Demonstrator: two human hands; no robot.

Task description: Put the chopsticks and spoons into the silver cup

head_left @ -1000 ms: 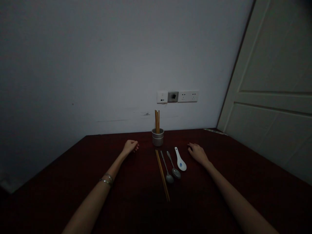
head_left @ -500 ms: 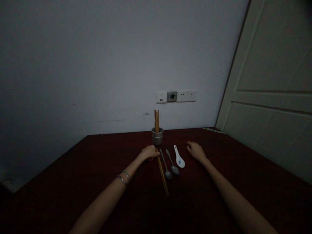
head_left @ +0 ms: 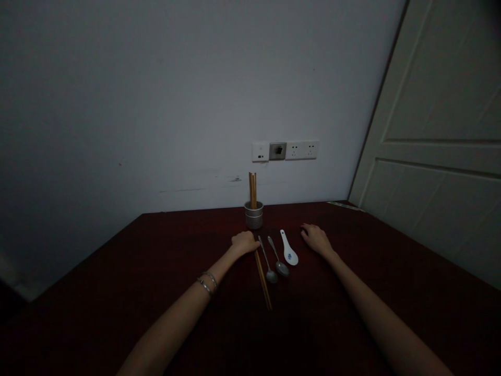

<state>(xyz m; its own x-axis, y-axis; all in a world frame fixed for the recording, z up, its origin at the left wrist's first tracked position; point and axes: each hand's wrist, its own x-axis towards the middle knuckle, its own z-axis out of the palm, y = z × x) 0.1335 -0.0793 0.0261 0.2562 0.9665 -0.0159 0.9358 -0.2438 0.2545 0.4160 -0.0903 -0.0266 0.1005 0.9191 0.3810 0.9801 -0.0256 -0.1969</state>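
My left hand (head_left: 243,243) is closed over the upper ends of a pair of wooden chopsticks (head_left: 263,282) lying on the table. Its thumb reaches close to the handle of a slim metal spoon (head_left: 271,275); the curled fingers are hidden beneath the hand. To the right lie a larger metal spoon (head_left: 282,268) and a white soup spoon (head_left: 290,256) with a blue mark. Beyond the white spoon, my right hand (head_left: 316,238) rests on the tabletop, fingers loosely spread, holding nothing. Behind the utensils stands a metal cup (head_left: 254,219) with several upright chopsticks (head_left: 252,190).
The dark red table (head_left: 188,250) meets a pale wall, where a row of sockets and a switch (head_left: 285,151) is mounted. A panelled door (head_left: 438,156) rises at the right. A thin strip (head_left: 346,206) lies along the table's far right edge.
My left hand has shifted slightly right and now covers the chopsticks' upper ends, which showed before. My right hand stays put. The view has tilted a little.
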